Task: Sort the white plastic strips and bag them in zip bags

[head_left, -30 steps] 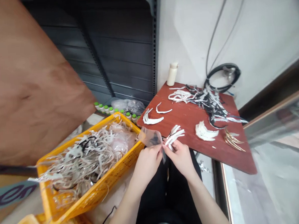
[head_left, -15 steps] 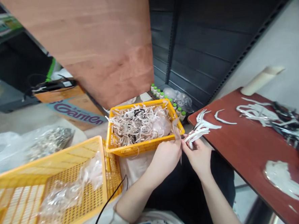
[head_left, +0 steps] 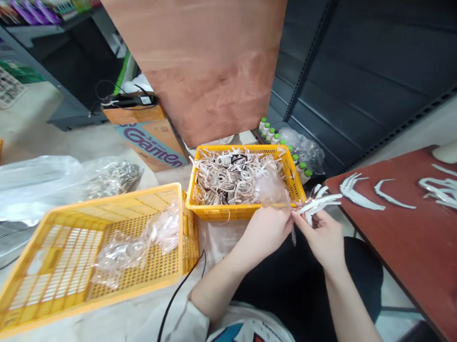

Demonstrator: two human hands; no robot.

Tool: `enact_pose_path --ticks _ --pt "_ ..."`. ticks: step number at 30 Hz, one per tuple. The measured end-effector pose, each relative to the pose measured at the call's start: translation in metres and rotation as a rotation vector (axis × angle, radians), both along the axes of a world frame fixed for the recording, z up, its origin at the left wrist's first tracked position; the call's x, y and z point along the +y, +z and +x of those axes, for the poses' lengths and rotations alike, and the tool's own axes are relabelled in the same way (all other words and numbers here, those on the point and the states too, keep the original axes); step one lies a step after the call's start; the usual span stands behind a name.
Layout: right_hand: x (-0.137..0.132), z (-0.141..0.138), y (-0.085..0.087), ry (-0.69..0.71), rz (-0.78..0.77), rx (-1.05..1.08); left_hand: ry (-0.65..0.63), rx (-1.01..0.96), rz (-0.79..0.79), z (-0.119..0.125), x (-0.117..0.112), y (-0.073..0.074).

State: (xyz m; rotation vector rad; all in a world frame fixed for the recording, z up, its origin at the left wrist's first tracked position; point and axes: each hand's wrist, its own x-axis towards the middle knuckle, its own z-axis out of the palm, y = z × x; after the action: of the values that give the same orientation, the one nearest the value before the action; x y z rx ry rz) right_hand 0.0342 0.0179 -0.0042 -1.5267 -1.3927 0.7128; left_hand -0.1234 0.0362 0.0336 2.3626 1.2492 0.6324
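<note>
My left hand (head_left: 269, 230) is closed on a thin clear plastic bag (head_left: 280, 196), which stands up against the near edge of the basket. Beside it, my right hand (head_left: 325, 237) pinches a small bundle of white strips (head_left: 321, 202), their loose ends fanned out to the right. The fingertips of both hands meet where the strips come to the bag; whether the strip ends are inside cannot be made out. Just beyond the hands, a yellow basket (head_left: 233, 208) is heaped with tangled whitish strips (head_left: 225, 179) and clear plastic.
At right, a red-brown table (head_left: 418, 231) bears more white strips (head_left: 359, 193). A larger yellow crate (head_left: 139, 296) with crumpled clear bags (head_left: 128, 252) stands left. Green-capped bottles (head_left: 267, 131) line the floor by dark shelving. A wooden panel (head_left: 206, 64) and a cardboard box (head_left: 149, 145) stand behind.
The view has swung left, so the baskets and table sit farther right. My hands stay together at the bag, with the white strips still in the right one.
</note>
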Motion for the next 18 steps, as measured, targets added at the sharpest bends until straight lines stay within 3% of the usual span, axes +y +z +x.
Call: enact_pose_path --ticks 9,18 --pt "-0.008 -0.009 -0.005 0.001 0.006 -0.035 -0.032 0.106 0.020 -0.015 -0.009 -0.006" --pt "-0.020 -0.018 -0.006 -0.058 0.035 0.013 -0.071 0.072 0.055 -0.025 -0.018 -0.005"
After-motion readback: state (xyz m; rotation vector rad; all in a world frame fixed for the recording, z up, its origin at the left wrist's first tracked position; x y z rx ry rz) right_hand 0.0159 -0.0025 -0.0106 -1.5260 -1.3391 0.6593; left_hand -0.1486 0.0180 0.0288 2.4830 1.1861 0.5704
